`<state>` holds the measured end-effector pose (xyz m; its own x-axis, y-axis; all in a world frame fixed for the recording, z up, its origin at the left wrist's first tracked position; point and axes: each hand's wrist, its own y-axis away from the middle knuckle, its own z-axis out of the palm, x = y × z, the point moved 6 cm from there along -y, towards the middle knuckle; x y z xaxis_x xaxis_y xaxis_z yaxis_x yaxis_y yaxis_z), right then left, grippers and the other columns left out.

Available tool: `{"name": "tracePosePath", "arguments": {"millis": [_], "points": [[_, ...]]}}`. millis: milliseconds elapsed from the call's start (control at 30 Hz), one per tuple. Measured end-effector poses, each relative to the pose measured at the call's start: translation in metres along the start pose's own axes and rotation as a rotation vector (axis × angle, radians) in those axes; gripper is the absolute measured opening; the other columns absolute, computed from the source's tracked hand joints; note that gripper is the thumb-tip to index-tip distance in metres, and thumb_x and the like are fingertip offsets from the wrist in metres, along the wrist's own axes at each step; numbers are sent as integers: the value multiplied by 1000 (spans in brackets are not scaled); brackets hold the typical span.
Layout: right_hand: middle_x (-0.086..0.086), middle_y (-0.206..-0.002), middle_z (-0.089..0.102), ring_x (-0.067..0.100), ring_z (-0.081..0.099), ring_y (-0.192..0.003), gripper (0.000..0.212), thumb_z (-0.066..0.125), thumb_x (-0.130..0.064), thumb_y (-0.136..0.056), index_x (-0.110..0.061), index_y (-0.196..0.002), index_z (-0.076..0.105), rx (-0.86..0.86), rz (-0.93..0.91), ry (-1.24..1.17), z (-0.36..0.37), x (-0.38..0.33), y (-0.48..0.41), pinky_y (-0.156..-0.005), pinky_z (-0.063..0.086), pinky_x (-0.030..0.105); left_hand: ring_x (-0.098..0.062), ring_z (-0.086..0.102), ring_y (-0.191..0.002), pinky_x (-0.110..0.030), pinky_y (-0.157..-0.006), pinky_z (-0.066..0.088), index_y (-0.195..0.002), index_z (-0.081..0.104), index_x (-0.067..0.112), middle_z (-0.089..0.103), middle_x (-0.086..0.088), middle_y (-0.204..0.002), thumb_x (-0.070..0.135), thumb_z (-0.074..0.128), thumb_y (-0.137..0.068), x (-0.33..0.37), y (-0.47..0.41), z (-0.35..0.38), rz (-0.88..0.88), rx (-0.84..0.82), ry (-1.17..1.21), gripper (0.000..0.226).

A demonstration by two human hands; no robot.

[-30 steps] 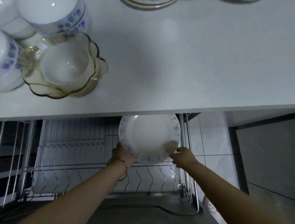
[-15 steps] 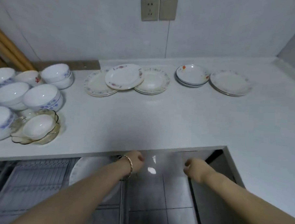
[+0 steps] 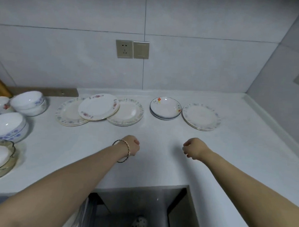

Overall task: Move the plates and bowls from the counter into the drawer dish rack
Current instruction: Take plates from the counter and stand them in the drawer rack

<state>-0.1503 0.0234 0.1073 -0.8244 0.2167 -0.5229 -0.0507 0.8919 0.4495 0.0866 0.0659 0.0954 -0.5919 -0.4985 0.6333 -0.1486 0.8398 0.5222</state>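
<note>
Two hands are held just above the white counter (image 3: 160, 170), clear of all crockery. The left hand (image 3: 132, 145) and the right hand (image 3: 192, 147) each have loosely curled fingers and hold nothing. Five plate groups are set along the back:
- a left stack (image 3: 68, 115)
- a middle stack (image 3: 130, 114)
- one pink-flowered plate (image 3: 99, 107) bridging the left and middle stacks
- a blue-rimmed stack (image 3: 165, 108)
- a right stack (image 3: 201, 116)

At least four bowls (image 3: 7, 126) are grouped at the left edge, partly cut off. Two bracelets (image 3: 124, 151) are worn on the left wrist.

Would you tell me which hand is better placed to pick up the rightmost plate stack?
Probably the right hand: it hovers empty almost directly in front of the rightmost plate stack, while the left hand sits farther over, nearer the overlapping plates.
</note>
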Motion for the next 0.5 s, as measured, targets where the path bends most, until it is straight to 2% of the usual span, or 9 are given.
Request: {"name": "tracePosePath", "arguments": {"millis": [67,200,267,333,400,433,500], "points": [[15,-90,62,24,56,-83,31,48,-7,-86,8,-108,63,-14,17,1,-5,-1,-30,-52,35,19,-18,57,-66,-22,-52,42,-118,55,5,60,-14,-95,4,46,-90,12,-30,-2,-37,-11,124,30],[12,-86,60,24,56,-80,30,47,-8,-86,8,-104,64,-11,85,-58,-12,-5,-104,-53,37,21,-14,47,-57,-25,-53,36,-105,44,14,49,-5,-71,4,41,-94,37,-101,-9,-155,-13,391,15],[13,-84,61,24,56,-78,25,45,-8,-86,3,-95,66,-17,141,-124,-13,-9,-142,-54,38,22,-14,47,-57,-25,-53,36,-114,44,14,48,-5,-70,5,40,-95,48,-143,-10,-204,-23,483,22],[13,-83,61,23,56,-77,22,45,-10,-88,-1,-93,64,-14,196,-190,-12,-13,-175,-57,40,24,-14,48,-57,-25,-52,38,-133,39,9,54,-8,-79,6,41,-95,55,-183,-5,-238,-57,527,38],[14,-83,60,24,55,-75,31,46,-14,-90,7,-109,61,12,255,-273,-11,-17,-206,-64,43,28,-14,49,-58,-24,-50,41,-141,32,5,59,-13,-100,7,45,-94,64,-220,4,-270,-102,548,49],[14,-84,59,25,55,-73,37,47,-16,-91,9,-118,55,18,283,-324,-9,-19,-220,-66,43,28,-14,50,-59,-24,-51,42,-141,33,6,57,-13,-102,8,47,-93,70,-235,9,-287,-116,550,50],[16,-92,60,24,55,-65,50,50,-24,-92,5,-132,42,32,335,-433,-3,-23,-247,-63,47,29,-14,49,-59,-25,-54,43,-134,40,4,54,-9,-83,11,49,-94,77,-265,19,-311,-129,542,41]]}}
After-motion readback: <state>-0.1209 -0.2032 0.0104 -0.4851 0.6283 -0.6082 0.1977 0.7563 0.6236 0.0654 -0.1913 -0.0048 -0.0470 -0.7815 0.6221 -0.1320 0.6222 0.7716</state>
